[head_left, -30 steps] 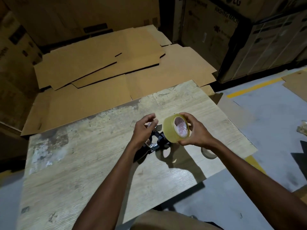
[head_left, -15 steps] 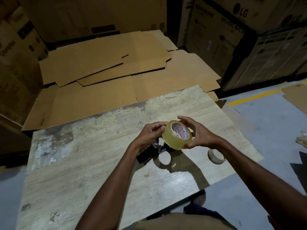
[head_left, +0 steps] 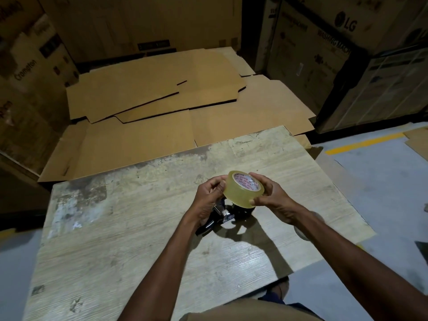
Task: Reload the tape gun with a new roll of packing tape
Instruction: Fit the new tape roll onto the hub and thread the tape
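Both hands grip the tape roll (head_left: pixel 243 189) above the wooden table (head_left: pixel 115 239): right hand (head_left: pixel 269 200) cupping its far side, left hand (head_left: pixel 208 200) pinching its near edge. The tape gun (head_left: pixel 222 214) lies underneath, mostly hidden by the roll and the left palm. An empty core (head_left: pixel 302 232) peeks out past the right forearm.

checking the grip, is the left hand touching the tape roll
Touching. The head view shows the left hand's thumb pressed against the side of the tape roll, with no gap between them.
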Tool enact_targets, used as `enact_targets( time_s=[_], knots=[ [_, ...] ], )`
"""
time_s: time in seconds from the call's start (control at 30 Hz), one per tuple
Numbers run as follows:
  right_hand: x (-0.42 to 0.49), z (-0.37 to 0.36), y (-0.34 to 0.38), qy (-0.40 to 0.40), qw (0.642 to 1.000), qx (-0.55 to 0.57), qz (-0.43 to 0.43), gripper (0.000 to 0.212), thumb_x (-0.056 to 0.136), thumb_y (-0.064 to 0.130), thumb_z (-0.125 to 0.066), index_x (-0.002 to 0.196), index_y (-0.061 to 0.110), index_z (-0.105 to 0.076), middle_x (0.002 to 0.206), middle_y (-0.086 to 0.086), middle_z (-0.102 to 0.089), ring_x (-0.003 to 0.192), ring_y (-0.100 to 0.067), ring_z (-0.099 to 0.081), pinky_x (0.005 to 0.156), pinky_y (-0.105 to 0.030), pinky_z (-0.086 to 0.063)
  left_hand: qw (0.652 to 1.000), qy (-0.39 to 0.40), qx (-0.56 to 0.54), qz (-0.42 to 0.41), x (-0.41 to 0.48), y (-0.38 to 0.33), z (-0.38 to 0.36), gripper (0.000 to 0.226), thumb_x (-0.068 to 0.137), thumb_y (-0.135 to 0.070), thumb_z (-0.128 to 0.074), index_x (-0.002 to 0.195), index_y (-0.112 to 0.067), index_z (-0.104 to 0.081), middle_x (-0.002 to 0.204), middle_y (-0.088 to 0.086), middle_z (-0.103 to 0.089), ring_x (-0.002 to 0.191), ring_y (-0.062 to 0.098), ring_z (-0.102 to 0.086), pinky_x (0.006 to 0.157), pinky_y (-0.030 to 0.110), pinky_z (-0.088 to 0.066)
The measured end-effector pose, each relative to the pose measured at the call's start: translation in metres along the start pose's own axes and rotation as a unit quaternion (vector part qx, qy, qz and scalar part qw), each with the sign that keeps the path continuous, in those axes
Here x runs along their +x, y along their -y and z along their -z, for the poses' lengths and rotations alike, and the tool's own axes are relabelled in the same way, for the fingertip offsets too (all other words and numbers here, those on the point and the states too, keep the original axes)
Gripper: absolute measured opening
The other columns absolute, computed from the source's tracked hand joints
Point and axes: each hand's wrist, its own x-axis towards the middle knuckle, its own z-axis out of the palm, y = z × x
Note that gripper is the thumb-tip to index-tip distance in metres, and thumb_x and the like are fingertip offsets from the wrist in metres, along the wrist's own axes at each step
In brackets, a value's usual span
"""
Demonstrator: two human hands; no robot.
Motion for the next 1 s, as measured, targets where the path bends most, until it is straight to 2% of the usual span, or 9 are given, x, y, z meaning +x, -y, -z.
enact_targets(
  time_s=[0.13, 0.3, 0.4, 0.47, 0.57, 0.67, 0.73, 0.83, 1.0],
  knots=[
    [0.003, -0.004, 0.005, -0.001, 1.000, -0.021, -0.006, 0.116, 0.049, 0.014, -0.098, 0.153, 0.020, -0.045, 0.142, -0.005, -0.057, 0.129, -0.023, -0.060, 0.095, -0.037, -0.059, 0.999, -0.015, 0.040, -0.017, 0.001, 0.002, -0.007, 0.026, 0.096, -0.015, -0.071, 0.119, -0.004, -0.067, 0.109, 0.010, -0.075, 0.099, 0.016, -0.071, 0.084, 0.029, -0.059],
    [0.001, 0.009, 0.009, 0.009, 1.000, -0.017, -0.007, 0.109, 0.048, 0.010, -0.098, 0.147, 0.019, -0.052, 0.143, -0.009, -0.059, 0.129, -0.024, -0.061, 0.090, -0.035, -0.060, 0.995, -0.023, 0.086, -0.045, 0.003, -0.002, -0.013, 0.031, 0.084, -0.028, -0.079, 0.106, -0.007, -0.071, 0.098, 0.007, -0.072, 0.090, 0.016, -0.068, 0.080, 0.035, -0.061],
    [-0.001, 0.017, 0.010, 0.019, 1.000, -0.023, 0.004, 0.106, 0.049, 0.009, -0.097, 0.146, 0.019, -0.055, 0.143, -0.010, -0.061, 0.131, -0.027, -0.061, 0.093, -0.037, -0.059, 0.993, -0.019, 0.101, -0.057, 0.005, -0.005, -0.012, 0.018, 0.091, -0.015, -0.076, 0.099, 0.001, -0.070, 0.090, 0.009, -0.069, 0.075, 0.015, -0.068, 0.068, 0.028, -0.058],
    [-0.002, 0.020, 0.012, 0.024, 0.999, -0.026, 0.008, 0.107, 0.049, 0.009, -0.097, 0.146, 0.018, -0.054, 0.143, -0.011, -0.061, 0.130, -0.025, -0.061, 0.095, -0.038, -0.059, 0.991, -0.004, 0.121, -0.065, 0.008, -0.008, -0.014, 0.014, 0.093, -0.008, -0.073, 0.096, 0.005, -0.068, 0.089, 0.011, -0.066, 0.070, 0.013, -0.068, 0.066, 0.027, -0.056],
    [-0.002, 0.022, 0.015, 0.024, 0.999, -0.019, 0.009, 0.106, 0.048, 0.009, -0.095, 0.145, 0.017, -0.054, 0.142, -0.011, -0.060, 0.126, -0.021, -0.064, 0.093, -0.037, -0.059, 0.986, 0.007, 0.148, -0.077, 0.012, -0.011, -0.017, 0.009, 0.097, -0.006, -0.069, 0.093, 0.002, -0.067, 0.090, 0.008, -0.063, 0.070, 0.013, -0.067, 0.065, 0.031, -0.056],
    [-0.001, 0.021, 0.016, 0.020, 1.000, -0.003, 0.004, 0.102, 0.048, 0.011, -0.094, 0.142, 0.019, -0.055, 0.140, -0.010, -0.060, 0.123, -0.020, -0.064, 0.091, -0.035, -0.059, 0.983, -0.008, 0.167, -0.081, 0.019, -0.007, -0.021, 0.011, 0.100, -0.014, -0.066, 0.092, -0.007, -0.066, 0.092, 0.006, -0.062, 0.077, 0.020, -0.066, 0.070, 0.051, -0.061],
    [-0.001, 0.021, 0.015, 0.011, 1.000, 0.007, -0.001, 0.101, 0.049, 0.013, -0.094, 0.141, 0.019, -0.055, 0.140, -0.011, -0.060, 0.123, -0.022, -0.063, 0.089, -0.033, -0.059, 0.977, -0.029, 0.192, -0.089, 0.021, -0.004, -0.025, 0.014, 0.103, -0.021, -0.063, 0.091, -0.015, -0.064, 0.094, 0.003, -0.064, 0.083, 0.022, -0.065, 0.076, 0.058, -0.059],
    [-0.002, 0.021, 0.012, 0.000, 1.000, 0.011, -0.010, 0.099, 0.049, 0.018, -0.093, 0.141, 0.020, -0.055, 0.138, -0.009, -0.060, 0.120, -0.023, -0.063, 0.084, -0.031, -0.059, 0.967, -0.050, 0.223, -0.112, 0.020, -0.004, -0.032, 0.018, 0.105, -0.028, -0.058, 0.087, -0.027, -0.061, 0.092, 0.000, -0.065, 0.088, 0.024, -0.064, 0.076, 0.059, -0.057],
    [0.000, 0.020, 0.004, -0.029, 0.999, 0.019, -0.005, 0.094, 0.051, 0.026, -0.092, 0.139, 0.017, -0.058, 0.135, -0.011, -0.062, 0.115, -0.022, -0.065, 0.084, -0.031, -0.058, 0.956, -0.075, 0.253, -0.129, 0.021, -0.005, -0.038, 0.019, 0.105, -0.024, -0.058, 0.086, -0.023, -0.060, 0.089, 0.004, -0.065, 0.083, 0.024, -0.066, 0.065, 0.045, -0.059]
  ],
)
